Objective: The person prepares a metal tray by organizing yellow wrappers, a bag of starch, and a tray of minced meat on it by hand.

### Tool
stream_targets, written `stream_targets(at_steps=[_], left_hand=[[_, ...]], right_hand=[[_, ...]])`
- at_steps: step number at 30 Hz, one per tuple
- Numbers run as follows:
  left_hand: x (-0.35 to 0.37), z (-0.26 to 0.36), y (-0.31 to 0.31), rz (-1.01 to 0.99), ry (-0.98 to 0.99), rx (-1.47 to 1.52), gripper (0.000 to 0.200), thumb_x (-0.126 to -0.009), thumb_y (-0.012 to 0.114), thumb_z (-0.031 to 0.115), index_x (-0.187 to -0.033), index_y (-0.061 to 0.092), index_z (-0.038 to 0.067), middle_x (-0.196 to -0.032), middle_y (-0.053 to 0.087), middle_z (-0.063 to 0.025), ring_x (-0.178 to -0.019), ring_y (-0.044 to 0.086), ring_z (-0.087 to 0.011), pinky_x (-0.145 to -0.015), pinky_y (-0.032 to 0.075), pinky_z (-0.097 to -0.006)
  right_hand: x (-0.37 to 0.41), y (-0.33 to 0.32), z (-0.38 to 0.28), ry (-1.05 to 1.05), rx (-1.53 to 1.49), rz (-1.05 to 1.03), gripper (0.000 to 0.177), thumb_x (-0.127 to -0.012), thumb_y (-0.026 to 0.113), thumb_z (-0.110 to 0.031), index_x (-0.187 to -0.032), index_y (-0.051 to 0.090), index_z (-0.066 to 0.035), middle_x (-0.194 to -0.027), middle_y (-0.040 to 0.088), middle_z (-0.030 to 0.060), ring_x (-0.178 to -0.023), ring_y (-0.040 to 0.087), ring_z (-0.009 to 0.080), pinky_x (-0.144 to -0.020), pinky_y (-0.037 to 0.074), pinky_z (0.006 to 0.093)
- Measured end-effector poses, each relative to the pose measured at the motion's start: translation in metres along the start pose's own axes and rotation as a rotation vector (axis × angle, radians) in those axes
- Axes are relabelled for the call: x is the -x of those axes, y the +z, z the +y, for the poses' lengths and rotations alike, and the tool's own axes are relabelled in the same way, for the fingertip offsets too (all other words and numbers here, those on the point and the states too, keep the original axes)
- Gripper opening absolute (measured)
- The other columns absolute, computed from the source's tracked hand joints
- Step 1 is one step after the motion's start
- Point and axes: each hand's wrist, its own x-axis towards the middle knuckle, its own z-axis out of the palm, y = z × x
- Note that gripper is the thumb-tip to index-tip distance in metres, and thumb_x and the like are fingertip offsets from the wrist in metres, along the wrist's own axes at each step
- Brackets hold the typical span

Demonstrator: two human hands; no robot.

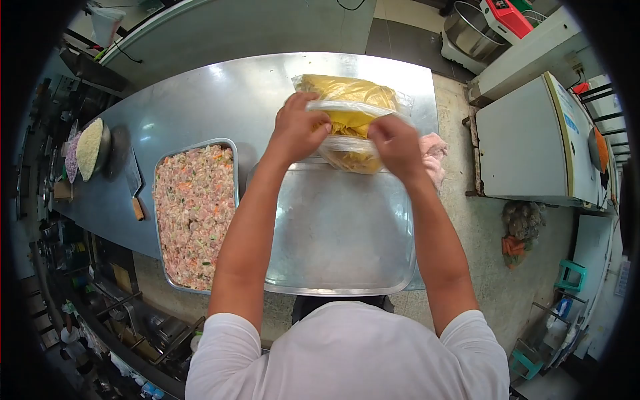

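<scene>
A clear plastic bag with thin yellow sheets inside lies at the far end of the metal table, its mouth pulled apart in the middle. My left hand pinches one side of the opening between thumb and fingers. On the other side my right hand, slightly blurred, has its fingers closed on the bag too. Beneath my forearms is a shallow metal tray, and the bag's near part hangs over its far rim. What exactly the yellow sheets are I cannot make out.
To the left stands a tray of minced filling with bits of vegetable. Beyond it lie a cleaver and a bowl of pale chopped food. A pink cloth rests by the table's right edge. A white fridge stands further right.
</scene>
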Motion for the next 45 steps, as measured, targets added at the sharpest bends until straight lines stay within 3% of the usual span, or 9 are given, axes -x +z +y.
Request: stream_targets(at_steps=[1,4,10,15,24,33,37,39,45], left_hand=[[-0.004,0.002,0.006,0.000,-0.029,-0.124,0.037,-0.088,0.068,0.015,-0.125,0.069,0.014,-0.150,0.050,-0.0187,-0.142,0.042,-0.0419,-0.116,0.036,-0.0519],[-0.027,-0.003,0.014,0.037,-0.095,-0.386,0.049,-0.089,0.060,0.007,-0.137,0.062,0.017,-0.159,0.042,-0.0157,-0.146,0.040,-0.0413,-0.116,0.037,-0.0548],[-0.059,0.008,-0.004,-0.279,0.093,-0.538,0.058,-0.090,0.066,0.012,-0.146,0.056,0.020,-0.165,0.035,-0.0083,-0.151,0.035,-0.0360,-0.120,0.034,-0.0531],[-0.086,0.026,-0.020,-0.533,0.050,-0.512,0.061,-0.089,0.072,0.023,-0.147,0.055,0.021,-0.160,0.043,-0.0082,-0.149,0.040,-0.0330,-0.119,0.037,-0.0521],[-0.096,0.006,0.020,-0.250,0.151,-0.381,0.023,-0.084,0.068,0.014,-0.106,0.067,0.008,-0.112,0.068,-0.0107,-0.104,0.069,-0.0316,-0.085,0.060,-0.0458],[-0.069,0.036,0.006,-0.145,0.300,-0.429,0.008,-0.088,0.062,0.010,-0.094,0.064,0.007,-0.101,0.067,-0.0086,-0.096,0.070,-0.0282,-0.081,0.060,-0.0430],[-0.033,0.041,0.021,-0.164,0.240,-0.427,0.029,-0.086,0.066,0.013,-0.115,0.065,0.010,-0.123,0.064,-0.0127,-0.110,0.066,-0.0307,-0.093,0.057,-0.0426],[-0.025,0.033,0.024,0.006,0.183,-0.314,0.047,-0.085,0.067,0.013,-0.132,0.062,0.013,-0.140,0.057,-0.0161,-0.120,0.063,-0.0324,-0.099,0.055,-0.0433],[-0.013,0.033,-0.003,-0.189,-0.172,-0.259,0.074,-0.083,0.071,0.017,-0.153,0.046,0.018,-0.157,0.040,-0.0201,-0.130,0.057,-0.0375,-0.105,0.051,-0.0454]], right_hand=[[0.000,0.010,-0.007,-0.103,0.130,-0.158,0.024,-0.088,0.073,-0.014,-0.108,0.066,-0.002,-0.106,0.063,0.0162,-0.091,0.064,0.0324,-0.084,0.053,0.0421],[-0.001,0.033,-0.013,-0.214,0.388,0.027,0.026,-0.083,0.077,-0.015,-0.105,0.067,-0.007,-0.110,0.060,0.0144,-0.098,0.061,0.0359,-0.087,0.050,0.0456],[0.048,0.048,-0.020,-0.218,0.595,-0.317,0.028,-0.077,0.076,-0.016,-0.103,0.066,-0.011,-0.102,0.057,0.0122,-0.101,0.058,0.0321,-0.086,0.046,0.0462],[0.035,0.051,0.000,-0.273,0.671,-0.171,0.018,-0.084,0.065,-0.013,-0.102,0.067,-0.013,-0.106,0.056,0.0121,-0.101,0.057,0.0326,-0.089,0.045,0.0537],[0.036,0.032,0.033,-0.414,0.834,-0.083,0.009,-0.084,0.063,-0.013,-0.091,0.067,-0.017,-0.101,0.056,0.0091,-0.101,0.057,0.0299,-0.096,0.044,0.0537],[0.045,0.035,0.052,-0.285,0.643,0.105,0.023,-0.084,0.063,-0.010,-0.103,0.074,-0.017,-0.098,0.066,0.0085,-0.096,0.062,0.0296,-0.091,0.046,0.0432],[0.051,0.034,0.045,-0.169,0.553,0.107,0.022,-0.082,0.064,-0.008,-0.100,0.075,-0.014,-0.110,0.071,0.0086,-0.101,0.063,0.0315,-0.091,0.046,0.0435],[0.058,0.018,0.056,-0.202,0.568,-0.038,0.021,-0.081,0.064,-0.007,-0.096,0.076,-0.015,-0.108,0.070,0.0085,-0.102,0.063,0.0303,-0.091,0.045,0.0441],[0.095,-0.025,0.002,-0.265,0.680,-0.599,0.023,-0.083,0.065,-0.010,-0.098,0.079,-0.019,-0.111,0.065,0.0063,-0.117,0.058,0.0289,-0.112,0.037,0.0521]])
